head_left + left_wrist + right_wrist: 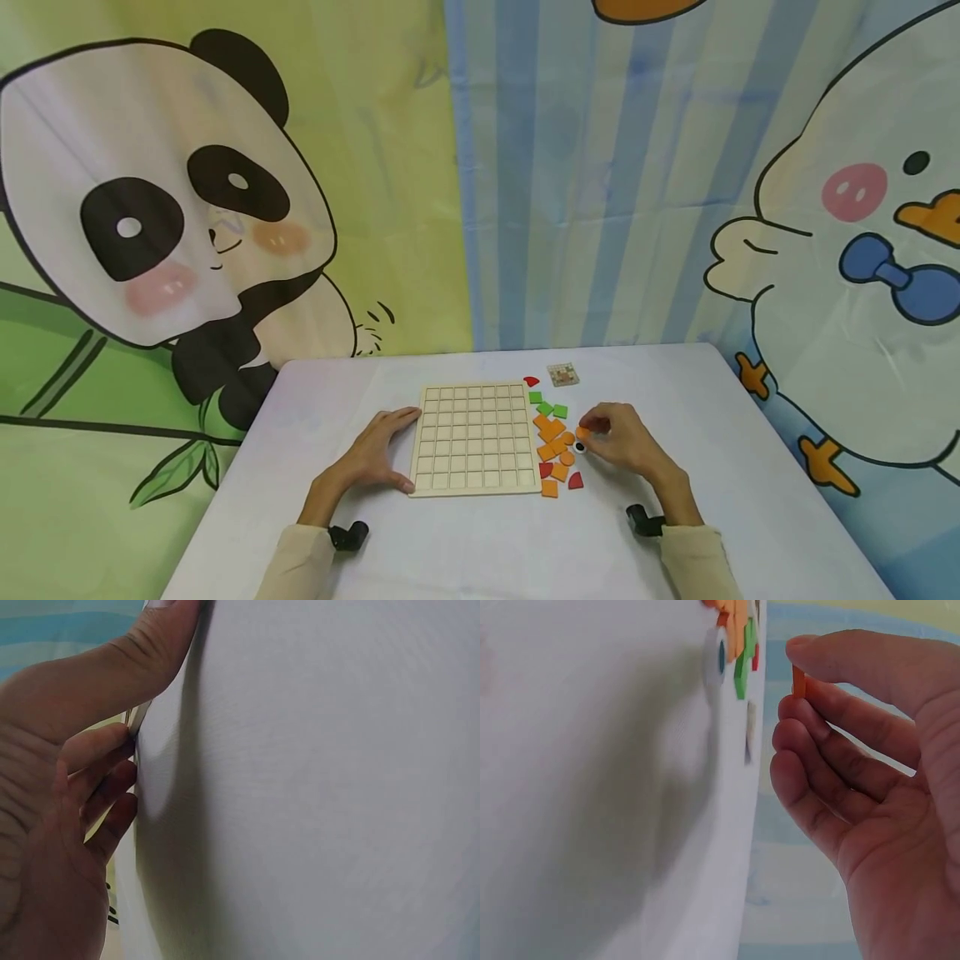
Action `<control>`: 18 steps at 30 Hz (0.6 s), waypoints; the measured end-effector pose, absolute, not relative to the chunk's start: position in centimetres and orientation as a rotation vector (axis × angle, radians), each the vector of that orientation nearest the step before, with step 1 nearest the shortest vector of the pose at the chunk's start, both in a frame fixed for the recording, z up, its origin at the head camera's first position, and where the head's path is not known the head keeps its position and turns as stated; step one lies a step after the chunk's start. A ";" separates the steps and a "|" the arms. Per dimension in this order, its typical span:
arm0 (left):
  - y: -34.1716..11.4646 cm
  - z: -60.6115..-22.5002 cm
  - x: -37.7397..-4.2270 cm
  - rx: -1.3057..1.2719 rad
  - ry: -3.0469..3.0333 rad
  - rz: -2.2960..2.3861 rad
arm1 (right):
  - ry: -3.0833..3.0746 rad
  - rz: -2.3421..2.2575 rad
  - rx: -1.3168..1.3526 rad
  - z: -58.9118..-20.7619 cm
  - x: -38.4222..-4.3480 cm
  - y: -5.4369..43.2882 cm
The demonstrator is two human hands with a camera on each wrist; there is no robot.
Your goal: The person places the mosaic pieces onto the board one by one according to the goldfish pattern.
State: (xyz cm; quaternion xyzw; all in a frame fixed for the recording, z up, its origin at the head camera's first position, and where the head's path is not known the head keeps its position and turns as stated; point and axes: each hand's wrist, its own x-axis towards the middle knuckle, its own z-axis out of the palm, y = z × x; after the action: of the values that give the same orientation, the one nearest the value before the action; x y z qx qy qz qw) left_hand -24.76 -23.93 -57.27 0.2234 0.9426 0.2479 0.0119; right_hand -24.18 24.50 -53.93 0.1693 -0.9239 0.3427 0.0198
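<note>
A pale wooden grid board [480, 440] lies flat on the table. My left hand [371, 450] spans its left edge, thumb at the near corner and fingertips farther up the side. My right hand [626, 440] pinches a thin orange piece [799, 681] between thumb and fingers, raised off the table in the right wrist view. Just below that hand is a small white round piece with a dark centre [580, 447]. Orange pieces [554, 431], both square and rounded, are scattered along the board's right side. Among and beyond them are green squares [560, 412] and red quarter-round pieces [575, 481].
A small patterned square card [563, 374] lies at the back, right of the board. The white-covered table [465, 550] backs onto a cartoon-printed curtain [555, 183]. A black wrist camera [348, 536] sits on the left wrist, another [645, 521] on the right.
</note>
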 end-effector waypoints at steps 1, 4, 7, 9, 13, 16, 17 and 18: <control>-23.9 -57.3 -24.8 0.694 2.939 0.775 | -2.858 1.071 0.547 -53.8 -24.2 24.2; -24.0 -57.4 -24.8 0.685 2.936 0.782 | -2.836 1.075 0.608 -53.3 -24.4 23.3; -24.0 -57.5 -24.7 0.684 2.931 0.784 | -2.819 1.100 0.658 -53.1 -24.7 22.3; -24.0 -57.5 -24.8 0.684 2.930 0.778 | -2.811 1.126 0.685 -52.9 -24.9 21.6; -24.1 -57.5 -24.8 0.697 2.927 0.783 | -2.782 1.176 0.750 -52.9 -25.2 20.2; -24.1 -57.5 -24.9 0.716 2.929 0.791 | -2.747 1.186 0.826 -53.0 -25.5 19.2; -24.1 -57.4 -24.9 0.719 2.930 0.792 | -2.735 1.188 0.855 -53.1 -25.6 18.9; -24.1 -57.4 -24.9 0.719 2.928 0.797 | -2.727 1.192 0.881 -53.1 -25.7 18.5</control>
State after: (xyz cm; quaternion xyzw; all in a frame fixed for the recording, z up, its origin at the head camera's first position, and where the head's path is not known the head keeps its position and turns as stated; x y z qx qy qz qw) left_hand -24.86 -24.13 -57.42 0.2306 0.9388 0.2556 0.0116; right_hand -25.71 18.54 -53.13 0.2836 -0.8785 0.3840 0.0188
